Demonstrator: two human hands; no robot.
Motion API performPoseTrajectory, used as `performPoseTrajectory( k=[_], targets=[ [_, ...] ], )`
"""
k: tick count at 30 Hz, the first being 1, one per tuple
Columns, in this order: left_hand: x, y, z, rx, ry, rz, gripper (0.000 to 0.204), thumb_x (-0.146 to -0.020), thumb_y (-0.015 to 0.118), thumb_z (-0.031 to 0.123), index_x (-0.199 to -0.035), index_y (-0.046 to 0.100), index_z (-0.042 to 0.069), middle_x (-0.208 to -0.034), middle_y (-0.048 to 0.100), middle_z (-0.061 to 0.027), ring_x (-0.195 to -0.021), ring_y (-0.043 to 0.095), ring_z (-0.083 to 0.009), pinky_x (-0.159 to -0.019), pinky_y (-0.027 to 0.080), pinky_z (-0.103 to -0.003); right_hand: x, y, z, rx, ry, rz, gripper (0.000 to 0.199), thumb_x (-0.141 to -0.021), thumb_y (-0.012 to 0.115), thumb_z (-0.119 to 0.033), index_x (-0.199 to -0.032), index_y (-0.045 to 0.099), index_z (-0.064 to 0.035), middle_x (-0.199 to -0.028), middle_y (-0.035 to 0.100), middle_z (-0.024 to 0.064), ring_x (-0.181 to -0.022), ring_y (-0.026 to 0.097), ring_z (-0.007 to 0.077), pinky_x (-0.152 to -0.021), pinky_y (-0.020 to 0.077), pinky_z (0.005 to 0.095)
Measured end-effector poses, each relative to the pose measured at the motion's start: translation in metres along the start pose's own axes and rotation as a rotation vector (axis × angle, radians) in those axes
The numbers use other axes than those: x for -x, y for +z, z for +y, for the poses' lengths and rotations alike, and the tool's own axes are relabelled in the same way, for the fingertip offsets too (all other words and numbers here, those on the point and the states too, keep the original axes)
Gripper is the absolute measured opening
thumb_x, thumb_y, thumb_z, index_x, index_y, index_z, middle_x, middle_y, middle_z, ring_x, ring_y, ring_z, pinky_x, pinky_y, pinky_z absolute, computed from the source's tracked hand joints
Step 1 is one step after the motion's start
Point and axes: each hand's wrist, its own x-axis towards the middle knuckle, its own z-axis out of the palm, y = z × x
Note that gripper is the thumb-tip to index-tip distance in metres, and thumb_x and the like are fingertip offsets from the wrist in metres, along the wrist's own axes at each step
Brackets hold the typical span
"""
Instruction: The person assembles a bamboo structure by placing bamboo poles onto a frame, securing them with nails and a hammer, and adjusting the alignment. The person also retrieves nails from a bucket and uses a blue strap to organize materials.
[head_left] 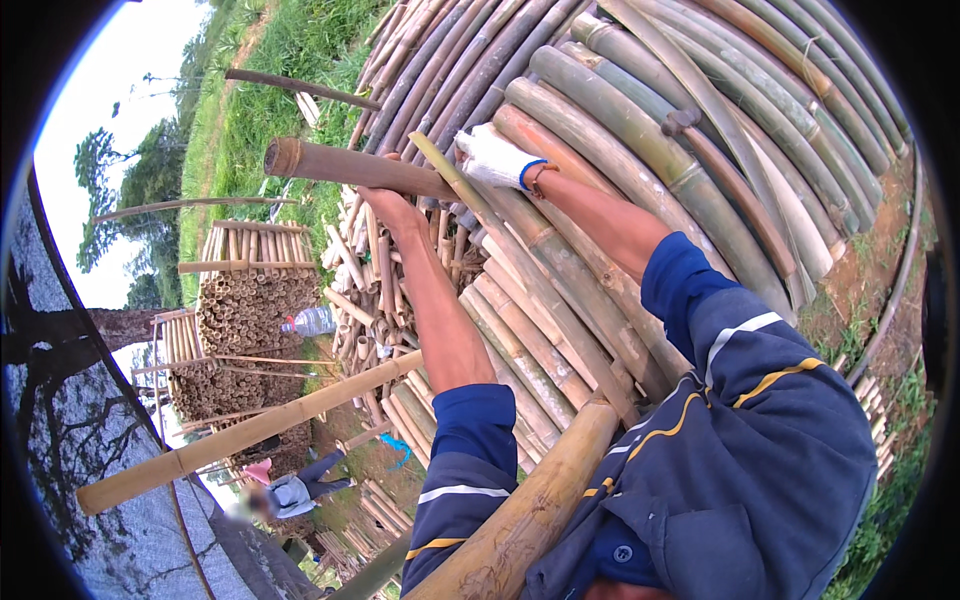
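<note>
A brown bamboo pole [345, 168] with a cut end is held out ahead of me, pointing left. My left hand [392, 208] is bare and closed round it from below, with a fingertip showing over its upper side. My right hand [497, 157], in a white knit glove with a blue cuff, is closed at the pole's right part; its fingers are partly hidden. A narrow split bamboo strip [490, 220] crosses in front of the pole, between my hands. Beneath lie thick green-brown bamboo poles [590, 290].
Large bamboo culms [640, 150] are stacked at the right. Short cut pieces [370, 270] are heaped beyond my left hand. A pale pole [250, 430] juts across the left, and a thick yellowish one [530, 500] lies against my body. Another person [295, 495] stands at lower left.
</note>
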Motion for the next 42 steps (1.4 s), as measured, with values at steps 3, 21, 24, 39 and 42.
performPoseTrajectory(
  k=[3,21,24,39,42],
  targets=[
    [0.000,0.005,-0.002,0.008,0.027,0.020,0.040,-0.111,0.036,0.042,-0.116,0.054,0.007,-0.113,0.064,-0.0107,-0.096,0.060,-0.0180,-0.082,0.051,-0.037,0.002,0.002,0.005,0.010,-0.034,0.053,0.018,-0.090,0.056,-0.015,-0.102,0.064,-0.0046,-0.098,0.063,0.0227,-0.103,0.059,0.0422,-0.092,0.0476,0.0495],
    [-0.005,0.022,0.029,-1.793,0.845,-0.822,0.015,-0.095,0.067,0.015,-0.100,0.080,0.008,-0.094,0.074,-0.0135,-0.097,0.070,-0.0314,-0.084,0.052,-0.049,0.018,0.008,-0.026,0.078,0.013,0.078,0.023,-0.091,0.059,-0.024,-0.100,0.067,-0.0045,-0.098,0.065,0.0259,-0.094,0.064,0.0443,-0.086,0.0502,0.0523],
    [-0.021,0.046,0.021,-1.877,0.617,-0.967,0.020,-0.089,0.073,0.025,-0.095,0.081,0.008,-0.097,0.077,-0.0154,-0.099,0.073,-0.0316,-0.088,0.052,-0.049,0.013,0.005,-0.009,0.080,-0.008,0.121,0.028,-0.091,0.061,-0.028,-0.103,0.068,-0.0038,-0.099,0.065,0.0273,-0.096,0.064,0.0456,-0.085,0.0505,0.0527],
    [-0.035,0.045,0.013,-1.906,0.243,-0.921,0.021,-0.082,0.078,0.032,-0.098,0.084,0.020,-0.107,0.079,-0.0126,-0.105,0.074,-0.0302,-0.096,0.056,-0.043,0.069,-0.074,-0.022,-0.057,0.104,0.365,0.038,-0.095,0.059,-0.028,-0.123,0.060,-0.0014,-0.115,0.062,0.0262,-0.110,0.059,0.0452,-0.099,0.0492,0.0512],
    [-0.036,0.070,0.021,-1.891,0.266,-0.961,0.020,-0.082,0.077,0.031,-0.098,0.083,0.021,-0.105,0.079,-0.0123,-0.105,0.074,-0.0300,-0.096,0.057,-0.043,0.156,-0.170,-0.028,0.595,0.195,0.653,0.041,-0.092,0.068,-0.028,-0.128,0.061,-0.0082,-0.112,0.061,0.0175,-0.103,0.060,0.0406,-0.087,0.0527,0.0529]
  ],
)
